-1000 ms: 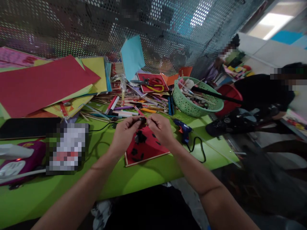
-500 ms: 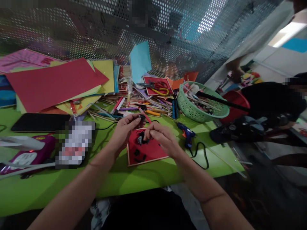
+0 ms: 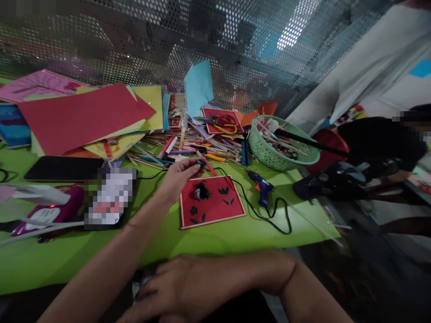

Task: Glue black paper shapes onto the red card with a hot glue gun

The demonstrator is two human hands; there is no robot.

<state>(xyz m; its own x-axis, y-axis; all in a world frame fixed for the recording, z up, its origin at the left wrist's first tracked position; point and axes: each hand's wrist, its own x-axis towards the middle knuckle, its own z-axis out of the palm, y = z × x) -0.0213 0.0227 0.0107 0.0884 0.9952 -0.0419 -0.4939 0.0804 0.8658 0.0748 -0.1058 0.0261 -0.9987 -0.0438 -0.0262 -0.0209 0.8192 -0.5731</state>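
My left hand (image 3: 180,176) is raised over the green table (image 3: 208,240), its fingertips pinched on a small black piece (image 3: 201,163). Just right of it lies a red card (image 3: 212,202) with several small black cut-out shapes and a black blob on it. My right hand (image 3: 183,287) is low at the near table edge, fingers spread and lying flat toward the left, holding nothing. A blue glue gun (image 3: 261,186) with a black cord lies right of the card.
A green basket (image 3: 281,144) of sticks stands at the back right. Pens, sticks and scissors (image 3: 218,120) litter the middle back; coloured paper sheets (image 3: 81,116) pile at the left. A black phone (image 3: 63,169) and a purple device (image 3: 47,214) lie near left. People are at the right.
My right hand has left the red card and dropped to the near table edge. My left hand stays raised with the small black piece. A person in white has come in at the right.
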